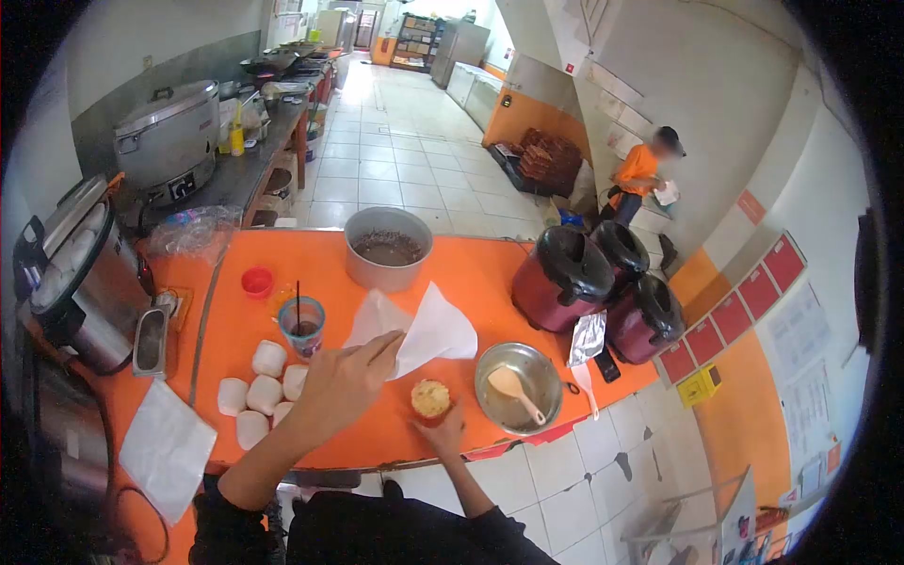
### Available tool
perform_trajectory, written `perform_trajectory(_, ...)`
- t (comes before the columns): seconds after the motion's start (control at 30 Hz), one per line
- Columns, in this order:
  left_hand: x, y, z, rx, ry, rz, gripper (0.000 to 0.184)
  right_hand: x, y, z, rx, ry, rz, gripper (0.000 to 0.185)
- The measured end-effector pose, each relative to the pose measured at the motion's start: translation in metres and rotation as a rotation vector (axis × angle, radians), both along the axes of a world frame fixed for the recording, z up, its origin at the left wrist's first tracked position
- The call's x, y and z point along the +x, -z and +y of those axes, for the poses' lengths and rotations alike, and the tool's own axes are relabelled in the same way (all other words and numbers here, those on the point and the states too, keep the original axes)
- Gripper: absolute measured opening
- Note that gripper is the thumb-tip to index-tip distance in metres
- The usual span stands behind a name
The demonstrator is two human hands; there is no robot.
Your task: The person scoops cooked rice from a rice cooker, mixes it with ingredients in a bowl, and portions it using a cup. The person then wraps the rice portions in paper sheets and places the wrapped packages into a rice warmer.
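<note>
My left hand pinches a sheet of white paper, raised above the orange table. Beneath it lies more white paper. My right hand is closed around the side of a small red cup, filled with pale yellow, rice-like food. To the right of the cup is a metal bowl with a light-coloured rice paddle resting in it. Several white wrapped bundles sit by my left forearm, near a clear cup with a dark stick standing in it.
A deep metal pot with dark contents and a red cup stand farther back. Dark red lidded containers occupy the right end. White sheets and a rice cooker are at left. A person in orange stands beyond.
</note>
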State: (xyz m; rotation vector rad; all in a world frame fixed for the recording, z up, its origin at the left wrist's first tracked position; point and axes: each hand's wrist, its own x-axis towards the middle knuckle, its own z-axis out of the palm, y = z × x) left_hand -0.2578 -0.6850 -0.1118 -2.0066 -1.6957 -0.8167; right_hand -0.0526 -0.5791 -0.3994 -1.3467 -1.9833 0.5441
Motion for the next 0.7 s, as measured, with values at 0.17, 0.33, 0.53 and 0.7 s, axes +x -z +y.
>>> perform_trajectory(0.17, 0.019, 0.041, 0.030, -0.101, -0.046, 0.092, 0.049, -0.011, -0.024, 0.028, -0.163, -0.236, 0.176, 0.096)
perform_trajectory(0.33, 0.014, 0.159, 0.055, -0.320, -0.094, 0.151, 0.050, 0.021, -0.032, 0.018, -0.190, -0.372, 0.293, 0.088)
perform_trajectory(0.53, 0.036, 0.223, 0.031, -0.616, -0.077, -0.061, 0.045, 0.057, -0.106, -0.007, -0.548, -0.580, 0.455, 0.083)
perform_trajectory(0.7, 0.056, 0.231, 0.001, -0.581, -0.016, -0.287, 0.051, 0.009, -0.121, 0.032, -0.457, -0.581, 0.436, 0.090)
